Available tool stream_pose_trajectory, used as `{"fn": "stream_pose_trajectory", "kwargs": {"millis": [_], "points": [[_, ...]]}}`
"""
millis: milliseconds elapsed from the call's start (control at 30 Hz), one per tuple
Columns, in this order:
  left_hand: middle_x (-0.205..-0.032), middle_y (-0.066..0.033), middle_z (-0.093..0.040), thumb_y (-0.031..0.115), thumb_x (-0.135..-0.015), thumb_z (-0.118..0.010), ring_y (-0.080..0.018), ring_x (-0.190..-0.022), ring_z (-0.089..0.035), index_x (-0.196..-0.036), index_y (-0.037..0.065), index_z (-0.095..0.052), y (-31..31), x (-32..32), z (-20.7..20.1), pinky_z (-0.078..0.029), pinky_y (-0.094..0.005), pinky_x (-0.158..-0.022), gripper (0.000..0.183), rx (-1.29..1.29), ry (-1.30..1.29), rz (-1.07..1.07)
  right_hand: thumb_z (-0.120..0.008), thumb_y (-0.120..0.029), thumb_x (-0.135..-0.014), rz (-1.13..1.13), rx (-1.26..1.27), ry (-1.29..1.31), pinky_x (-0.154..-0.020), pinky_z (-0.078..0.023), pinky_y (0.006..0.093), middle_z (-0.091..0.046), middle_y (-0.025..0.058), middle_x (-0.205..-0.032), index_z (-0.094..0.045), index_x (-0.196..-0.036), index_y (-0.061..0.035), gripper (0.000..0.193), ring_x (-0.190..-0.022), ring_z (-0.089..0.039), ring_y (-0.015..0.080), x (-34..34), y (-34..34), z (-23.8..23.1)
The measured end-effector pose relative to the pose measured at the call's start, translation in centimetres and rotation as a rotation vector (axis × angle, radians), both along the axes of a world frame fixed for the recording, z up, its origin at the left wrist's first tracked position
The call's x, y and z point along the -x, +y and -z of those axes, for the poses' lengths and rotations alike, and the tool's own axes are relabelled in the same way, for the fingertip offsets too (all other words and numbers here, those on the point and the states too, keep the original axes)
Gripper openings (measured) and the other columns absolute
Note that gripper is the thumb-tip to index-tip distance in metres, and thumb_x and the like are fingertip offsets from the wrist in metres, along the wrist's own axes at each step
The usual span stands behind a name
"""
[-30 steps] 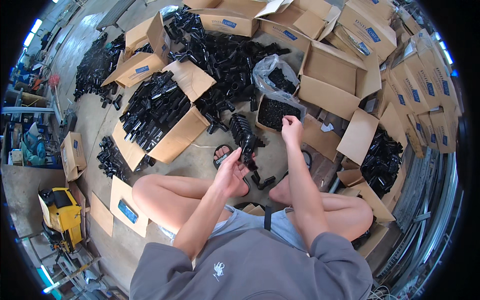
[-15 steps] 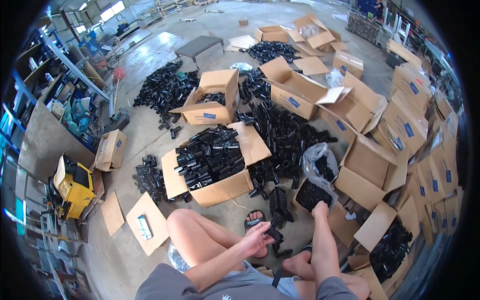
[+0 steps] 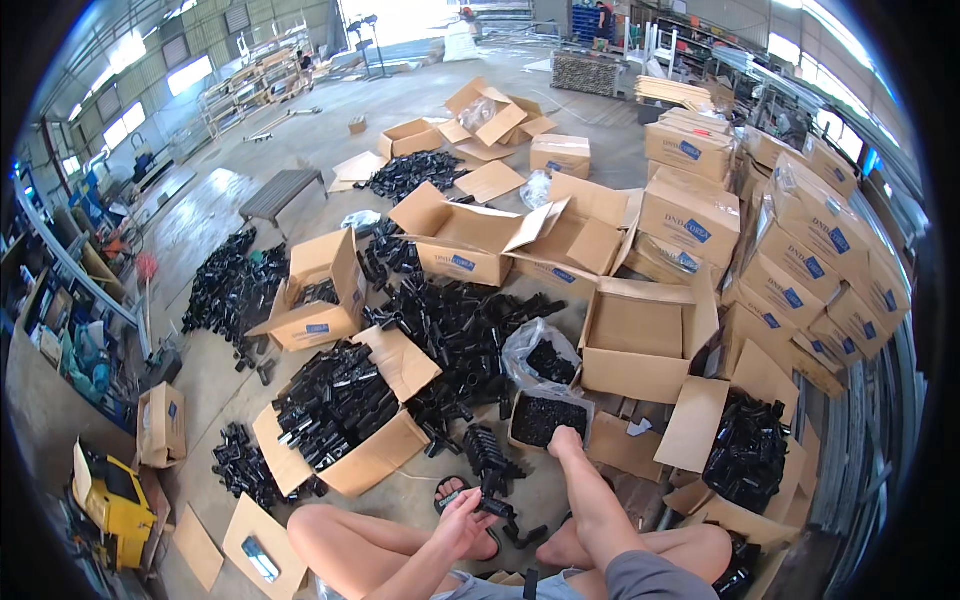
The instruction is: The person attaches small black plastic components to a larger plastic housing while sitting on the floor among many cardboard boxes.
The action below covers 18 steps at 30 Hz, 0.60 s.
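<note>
Glossy black tubular part [image 3: 496,507], pinched by left fingers [image 3: 468,503], right fingers [image 3: 561,441] at black bits [image 3: 540,419], grip unclear

Right hand [image 3: 567,442]: plastic bag [image 3: 520,348] ahead | left hand [image 3: 460,525]: black stack [image 3: 484,449] ahead | gap to small box [image 3: 524,442], perhaps tight

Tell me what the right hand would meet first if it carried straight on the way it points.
The right hand would probably meet the small black pieces in the small box; depth is unclear, so it may already touch them.
</note>
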State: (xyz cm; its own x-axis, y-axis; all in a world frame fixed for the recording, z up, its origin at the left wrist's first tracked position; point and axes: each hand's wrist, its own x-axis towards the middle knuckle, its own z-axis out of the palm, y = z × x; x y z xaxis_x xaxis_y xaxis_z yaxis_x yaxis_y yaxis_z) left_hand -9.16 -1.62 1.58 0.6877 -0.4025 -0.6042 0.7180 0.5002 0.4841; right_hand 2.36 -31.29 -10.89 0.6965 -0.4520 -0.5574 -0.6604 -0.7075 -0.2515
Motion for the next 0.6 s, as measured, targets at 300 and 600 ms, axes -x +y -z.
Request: {"fn": "stream_pose_trajectory", "kwargs": {"millis": [300, 600], "points": [[-0.115, -0.0053, -0.067, 0.021, -0.107, -0.057, -0.0219, -0.103, -0.069, -0.116, 0.01, -0.058, 0.7, 0.2, 1.5, -0.062, -0.041, -0.083, 0.015, -0.098, -0.081, -0.053, -0.073, -0.012, -0.079, 0.266, -0.111, -0.547, -0.087, -0.058, 0.0439, -0.076, 0.0199, -0.097, -0.074, -0.105, -0.0063, 0.026, -0.097, -0.073, 0.0376, 3.4, 1.9, -4.6], [-0.114, -0.0053, -0.065, 0.02, -0.107, -0.058, -0.0132, -0.091, -0.067, -0.125, 0.005, -0.058, -4.5, -2.7, -1.6, -0.056, -0.0268, -0.075, 0.024, -0.307, -0.394, -0.169, -0.079, -0.01, -0.086, 0.369, -0.841, -0.88, -0.074, -0.056, 0.0271, -0.078, 0.0095, -0.091, -0.077, -0.102, 0.002, 0.02, -0.08, -0.071, 0.0119, 11.1, 9.2, -17.0]]}}
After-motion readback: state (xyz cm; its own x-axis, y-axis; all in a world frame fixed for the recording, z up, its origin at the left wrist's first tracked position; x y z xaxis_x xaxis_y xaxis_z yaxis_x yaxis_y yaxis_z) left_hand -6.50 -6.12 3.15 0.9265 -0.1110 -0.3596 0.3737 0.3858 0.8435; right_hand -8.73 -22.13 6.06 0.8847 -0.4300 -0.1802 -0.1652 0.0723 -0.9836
